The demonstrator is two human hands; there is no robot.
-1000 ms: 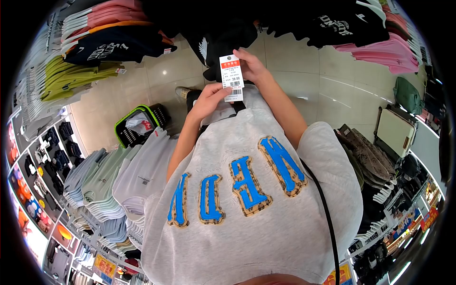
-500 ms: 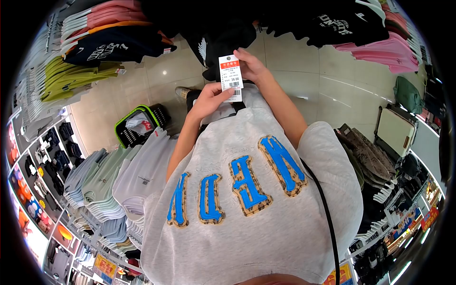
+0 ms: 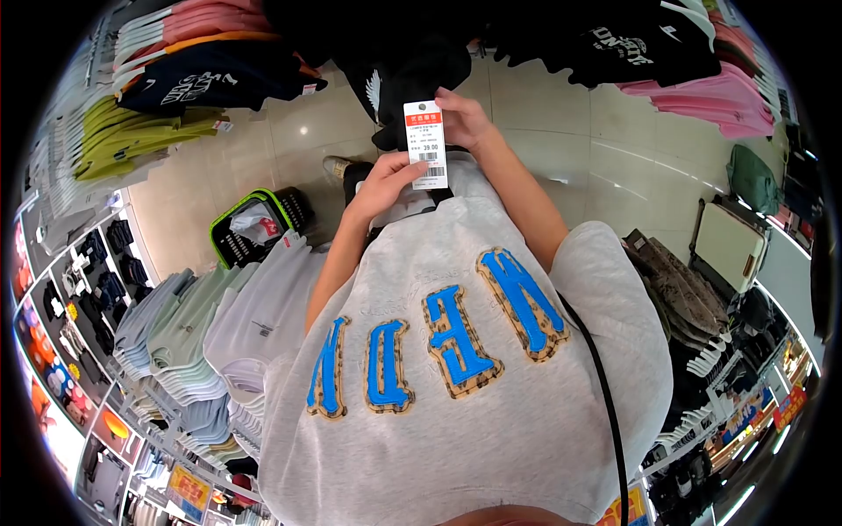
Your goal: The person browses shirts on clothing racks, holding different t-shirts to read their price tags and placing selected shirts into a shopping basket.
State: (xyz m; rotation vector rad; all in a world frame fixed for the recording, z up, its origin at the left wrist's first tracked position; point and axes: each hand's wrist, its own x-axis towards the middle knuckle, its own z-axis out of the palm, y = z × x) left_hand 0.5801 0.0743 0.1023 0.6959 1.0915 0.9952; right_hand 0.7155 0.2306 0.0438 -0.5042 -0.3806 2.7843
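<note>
A white price tag (image 3: 427, 149) with a red band, a barcode and the figure 39.00 is held up in front of my chest. My left hand (image 3: 388, 184) pinches its lower left edge, with the thumb lying over the front. At the tag's upper right, my right hand (image 3: 465, 120) is closed around the edge, its fingertips partly behind the tag. Just beyond hangs a black garment (image 3: 408, 74) with a white wing print. Whether the tag is tied to that garment is hidden.
A black shopping basket (image 3: 254, 230) with a green rim stands on the floor at left, a white bag inside. Racks hold olive shirts (image 3: 132, 145), pale shirts (image 3: 254, 324), pink shirts (image 3: 710, 96) and camouflage clothes (image 3: 680, 289). A cream suitcase (image 3: 728, 241) stands at right.
The tag's lower part now lies flat as one piece, where two overlapping layers showed before. Both hands have stayed almost in place.
</note>
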